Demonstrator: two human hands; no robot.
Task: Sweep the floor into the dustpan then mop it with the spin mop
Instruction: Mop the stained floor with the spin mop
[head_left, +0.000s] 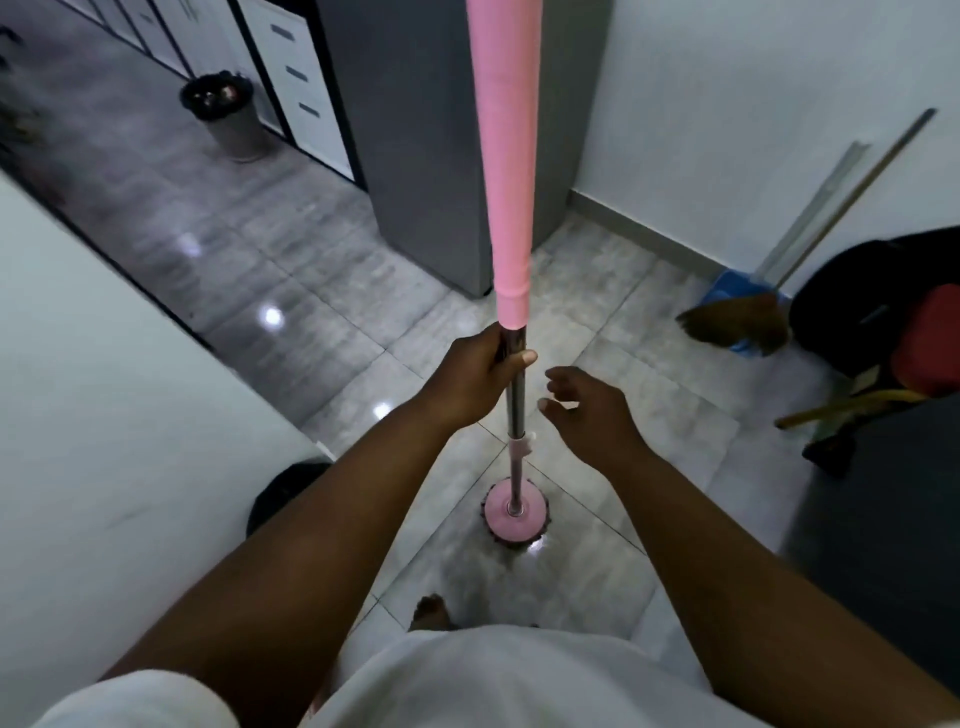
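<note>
A: While your left hand (485, 371) grips the spin mop (511, 332) on its bare metal shaft, just below the pink foam sleeve, where does the head sit?

B: The round pink mop head (514, 512) rests on the tiled floor (332, 291) right in front of your bare foot (431, 612), with the pole standing close to upright.

A: And your right hand (587, 410)?

B: It hovers just beside the shaft, fingers loosely spread, holding nothing and not touching the pole.

A: How do you reckon the mop handles?

B: Likely light and stiff along the pole, with a soft fringe under the disc that drags when wet. The metal looks slick, so you would probably do better with one hand up on the foam sleeve and the other lower on the shaft, above the pink collar (521, 447).

A: What crowds you?

B: The grey cabinet (415, 156) corner stands just ahead, and a white wall runs along your left. To your right the broom (737, 322) and blue dustpan (727, 291) lean at the wall, beside a dark bag (852, 301). A small bin (223, 114) stands well apart, by the drawers. The floor gleams, so it may be slippery under bare feet
</note>
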